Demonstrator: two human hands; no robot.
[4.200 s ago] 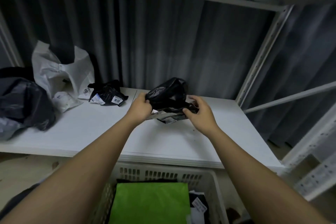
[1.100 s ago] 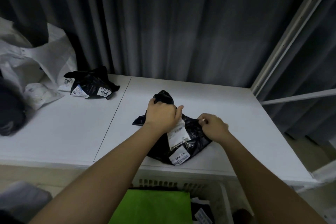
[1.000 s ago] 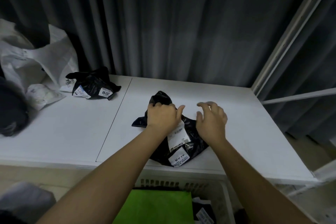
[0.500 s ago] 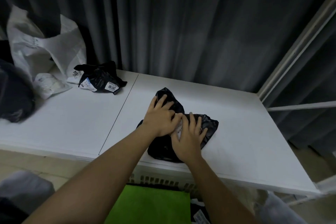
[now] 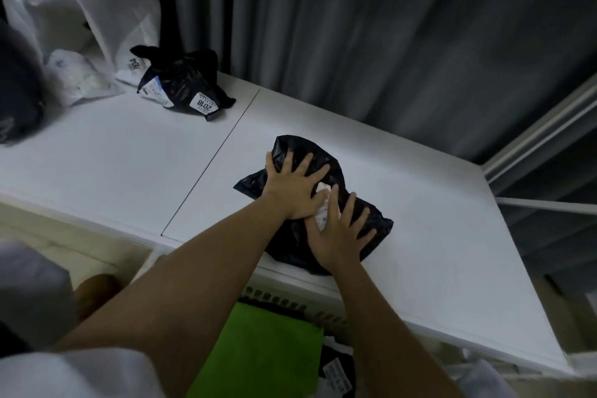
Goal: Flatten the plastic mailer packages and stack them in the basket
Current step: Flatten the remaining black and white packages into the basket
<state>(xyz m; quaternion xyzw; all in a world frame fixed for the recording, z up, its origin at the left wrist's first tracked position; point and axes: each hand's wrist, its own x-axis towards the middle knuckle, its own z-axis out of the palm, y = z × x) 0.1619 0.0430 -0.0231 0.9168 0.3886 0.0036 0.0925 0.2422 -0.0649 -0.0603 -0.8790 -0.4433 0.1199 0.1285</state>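
A black plastic mailer [image 5: 371,226] with a white label lies on the white table [image 5: 113,171] near its front edge. My left hand [image 5: 292,186] presses flat on the mailer's far half, fingers spread. My right hand [image 5: 339,233] presses flat on its near half, fingers spread too, partly covering the label. Below the table's edge stands the white basket [image 5: 290,300], with a bright green mailer [image 5: 258,349] lying flat on top and black mailers beside it.
A second crumpled black mailer [image 5: 184,84] with white labels lies at the back left. Behind it are white plastic bags [image 5: 80,10] and a dark bag [image 5: 16,90] at the far left. A grey curtain hangs behind; a white metal rack post [image 5: 533,139] rises on the right.
I set the black mailer down on the table from mid-air. Both hands then moved on top of it and spread flat, and the mailer lies flatter.
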